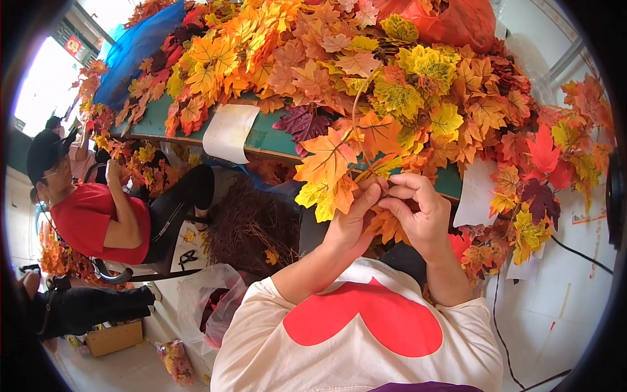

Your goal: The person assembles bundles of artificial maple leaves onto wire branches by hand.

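Close in front of my chest, both hands work on an artificial maple-leaf garland [330, 157] with orange and yellow leaves. A thin brown stem curves up from it over the table edge. My left hand [356, 219] is closed around the stem, thumb and fingers pressed together. Beside it, almost touching, my right hand [421, 212] has its thumb and forefinger pinched at the same stem; whatever small part sits between those fingertips is hidden. An orange leaf [386, 225] of the garland hangs below and between the hands. A dark purple leaf [304, 124] lies on the table edge just beyond.
Heaped autumn leaves [287, 72] cover the green table [264, 137]. A red plastic bag [450, 26] and a blue bag [140, 52] lie on it. Left, a person in a red shirt [108, 219] sits near a pile of brown stems [245, 225]. Scissors [187, 260] lie nearby.
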Demonstrator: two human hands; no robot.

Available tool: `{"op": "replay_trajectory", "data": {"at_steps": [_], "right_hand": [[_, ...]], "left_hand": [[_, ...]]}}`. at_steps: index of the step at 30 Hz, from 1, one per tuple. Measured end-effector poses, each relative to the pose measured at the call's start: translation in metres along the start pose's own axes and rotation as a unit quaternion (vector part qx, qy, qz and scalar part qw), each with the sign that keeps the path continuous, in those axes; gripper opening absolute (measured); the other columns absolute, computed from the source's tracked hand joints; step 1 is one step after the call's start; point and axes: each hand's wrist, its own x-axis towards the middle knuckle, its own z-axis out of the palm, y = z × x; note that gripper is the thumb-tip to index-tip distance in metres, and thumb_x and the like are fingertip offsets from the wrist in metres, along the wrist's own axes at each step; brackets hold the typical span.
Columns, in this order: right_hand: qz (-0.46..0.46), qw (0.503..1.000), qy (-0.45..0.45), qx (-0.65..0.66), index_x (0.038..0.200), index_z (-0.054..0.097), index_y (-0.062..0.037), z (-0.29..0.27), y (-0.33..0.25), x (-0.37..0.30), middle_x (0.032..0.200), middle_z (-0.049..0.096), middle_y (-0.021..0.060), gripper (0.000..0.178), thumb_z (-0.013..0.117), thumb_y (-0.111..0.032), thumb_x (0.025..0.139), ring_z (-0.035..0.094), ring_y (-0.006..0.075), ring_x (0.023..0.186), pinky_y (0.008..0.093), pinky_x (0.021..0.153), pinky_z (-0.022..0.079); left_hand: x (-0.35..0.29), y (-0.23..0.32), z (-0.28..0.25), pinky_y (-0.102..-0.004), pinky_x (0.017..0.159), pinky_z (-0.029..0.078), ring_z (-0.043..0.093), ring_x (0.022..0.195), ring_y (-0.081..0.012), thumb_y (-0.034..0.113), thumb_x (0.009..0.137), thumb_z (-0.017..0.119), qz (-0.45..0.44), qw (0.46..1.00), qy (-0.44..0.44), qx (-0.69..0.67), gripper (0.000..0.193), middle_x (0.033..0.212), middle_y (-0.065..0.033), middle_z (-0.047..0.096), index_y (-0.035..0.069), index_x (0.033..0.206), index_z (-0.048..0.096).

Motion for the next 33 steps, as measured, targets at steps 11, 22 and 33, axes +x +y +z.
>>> {"op": "replay_trajectory", "data": {"at_steps": [11,22,33], "right_hand": [[0.001,1.000,0.009,-0.001,0.100,0.054,-0.0024,-0.002,0.001,-0.003,0.078,0.067,0.0071,0.033,0.070,-0.002,0.071,0.064,0.0160,0.071,0.0238,0.066,0.049],[0.076,0.994,-0.015,0.082,0.099,0.055,-0.0008,-0.002,0.004,-0.008,0.077,0.067,0.0068,0.029,0.067,0.000,0.074,0.064,0.0124,0.070,0.0229,0.066,0.049],[0.118,0.985,-0.077,0.102,0.103,0.054,0.0023,-0.011,0.005,-0.002,0.078,0.066,0.0078,0.029,0.062,0.005,0.076,0.062,0.0089,0.068,0.0208,0.064,0.049]], "left_hand": [[-0.002,-0.002,0.003,-0.0251,0.076,0.044,0.055,0.085,-0.0107,0.019,0.086,0.059,-0.003,0.999,0.029,0.013,0.019,0.088,-0.0008,0.057,0.005,0.097,0.057],[-0.002,-0.003,-0.011,-0.0269,0.079,0.044,0.055,0.091,-0.0132,0.012,0.085,0.059,0.019,0.994,0.017,0.111,0.020,0.099,-0.0045,0.059,0.002,0.103,0.058],[0.002,-0.013,-0.027,-0.0298,0.082,0.044,0.056,0.094,-0.0154,0.012,0.089,0.052,0.043,0.984,0.001,0.172,0.028,0.104,-0.0055,0.059,0.004,0.116,0.051]]}}
